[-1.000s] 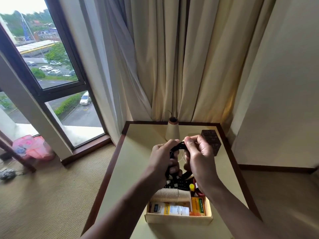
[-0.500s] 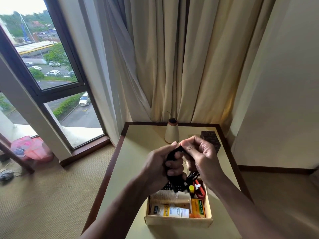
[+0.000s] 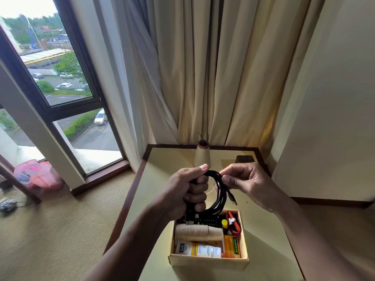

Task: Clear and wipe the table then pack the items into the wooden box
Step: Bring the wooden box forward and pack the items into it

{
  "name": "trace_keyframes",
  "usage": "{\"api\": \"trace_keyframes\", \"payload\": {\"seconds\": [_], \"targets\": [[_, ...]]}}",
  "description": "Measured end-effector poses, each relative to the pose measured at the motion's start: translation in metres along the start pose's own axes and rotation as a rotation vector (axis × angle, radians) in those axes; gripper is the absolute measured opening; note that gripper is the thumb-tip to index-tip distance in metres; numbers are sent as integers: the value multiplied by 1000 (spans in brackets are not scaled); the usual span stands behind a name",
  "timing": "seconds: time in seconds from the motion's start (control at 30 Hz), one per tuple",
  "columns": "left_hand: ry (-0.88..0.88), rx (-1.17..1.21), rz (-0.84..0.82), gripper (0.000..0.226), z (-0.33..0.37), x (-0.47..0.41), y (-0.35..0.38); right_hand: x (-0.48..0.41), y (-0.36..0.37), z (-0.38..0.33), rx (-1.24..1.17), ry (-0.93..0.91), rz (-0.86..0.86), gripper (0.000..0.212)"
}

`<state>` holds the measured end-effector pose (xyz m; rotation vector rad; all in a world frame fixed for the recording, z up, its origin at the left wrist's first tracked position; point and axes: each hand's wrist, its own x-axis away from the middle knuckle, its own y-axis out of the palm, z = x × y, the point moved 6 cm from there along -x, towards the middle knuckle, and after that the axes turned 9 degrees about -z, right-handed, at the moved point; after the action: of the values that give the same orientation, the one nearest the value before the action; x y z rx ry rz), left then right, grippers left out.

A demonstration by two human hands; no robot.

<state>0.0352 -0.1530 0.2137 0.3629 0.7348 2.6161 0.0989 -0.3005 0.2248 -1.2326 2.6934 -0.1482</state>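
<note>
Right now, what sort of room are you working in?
Probably a hotel room or bedroom on an upper floor: full-length curtains, a carpeted floor, and a tall window looking down on parked cars beside the corner table.

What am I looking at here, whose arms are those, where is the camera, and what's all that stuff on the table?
There is no machine. A person wears a wide-angle camera on the head, looking forward and down, so the arms reaching in from the bottom are their own. The left hand is closed around a coiled black cable; the right hand pinches its loose end near the plug. Below them, on the table, sits an open box already holding a stack of paper cups, a white tube, an orange carton and something red. Further back stand a cone-shaped vase and a small dark block, before the curtains.
</note>
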Motion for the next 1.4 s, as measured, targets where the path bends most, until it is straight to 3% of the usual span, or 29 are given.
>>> {"api": "trace_keyframes", "payload": {"seconds": [0.13, 0.27, 0.4, 0.6, 0.77, 1.0, 1.07, 1.17, 1.23, 1.3, 1.4], "targets": [[-20, 26, -14, 40, -4, 1, 2, 4, 1, -8, 382, -42, 65, 18], [-24, 16, -11, 42, -6, -2, 6, 2, 8, -19, 561, -182, 244, 19], [-20, -92, 33, 43, -2, -4, 5, 5, 3, -10, 263, -111, 422, 18], [-27, -203, 67, 42, 5, -4, 1, 9, 16, 6, -301, 90, 492, 16], [-39, -215, 86, 42, 6, -3, -3, 10, 21, 15, -561, 198, 423, 22], [35, -147, 200, 40, 0, -4, -14, 17, 32, 18, -636, 228, 207, 33], [50, -130, 239, 41, -2, -4, -16, 19, 35, 11, -583, 191, 118, 37], [61, -86, 272, 42, -6, -7, -17, 23, 45, 1, -95, 184, 27, 52], [70, -85, 280, 42, -6, -9, -17, 22, 49, 0, 111, 167, 94, 59], [87, -87, 279, 42, -4, -9, -17, 22, 49, -3, 148, 126, 149, 64], [94, -62, 272, 41, -1, -8, -18, 26, 48, -8, 120, 102, 30, 75]]}}
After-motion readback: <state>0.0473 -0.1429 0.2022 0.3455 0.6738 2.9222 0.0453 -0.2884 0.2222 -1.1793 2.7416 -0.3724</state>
